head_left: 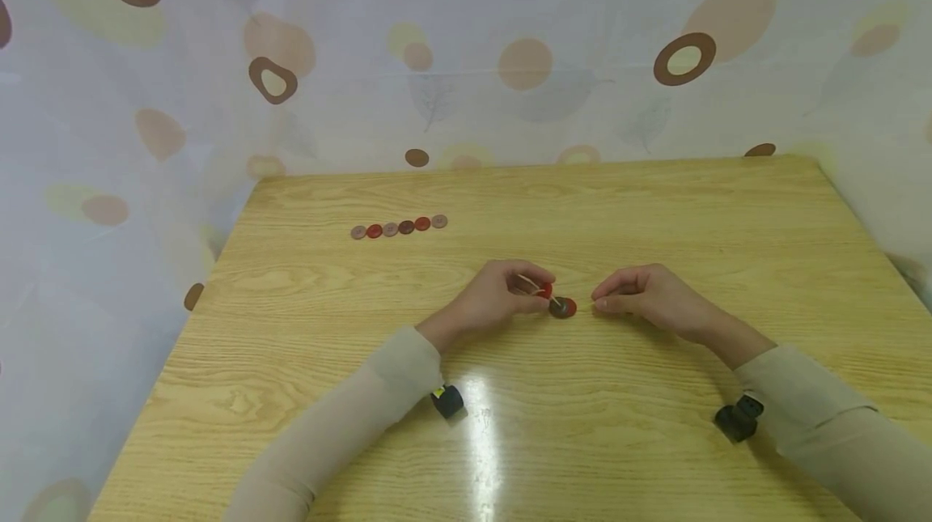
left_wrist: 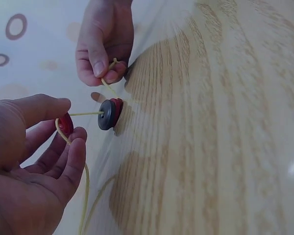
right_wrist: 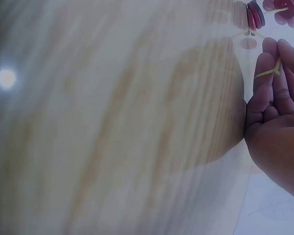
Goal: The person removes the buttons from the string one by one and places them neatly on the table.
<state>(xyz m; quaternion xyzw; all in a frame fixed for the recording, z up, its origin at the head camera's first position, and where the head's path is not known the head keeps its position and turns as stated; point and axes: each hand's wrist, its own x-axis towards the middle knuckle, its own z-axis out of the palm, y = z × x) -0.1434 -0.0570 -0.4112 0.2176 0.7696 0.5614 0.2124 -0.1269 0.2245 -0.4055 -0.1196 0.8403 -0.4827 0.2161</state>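
At far left, the side edge of the table (head_left: 196,360) slants away from me to its far edge, where the patterned backdrop (head_left: 466,20) rises. Inside that corner lies a row of six buttons (head_left: 406,227), side by side (pink, red, pink, dark, red, pink), with a strip of wood between it and the far edge. Nearer me, well apart from the row, my left hand (head_left: 495,295) pinches a red button (left_wrist: 64,123) between thumb and fingers; a yellow cord (left_wrist: 86,114) runs through it, one length drooping below. Just right of that, a dark button (left_wrist: 106,115) sits on the cord against red discs (left_wrist: 118,105); I cannot tell whether they touch the wood. Next, my right hand (head_left: 662,299) pinches the knotted end of the cord between thumb and fingers. A broad stretch of wood spans between my forearms, and more extends beyond my right hand to the right edge.
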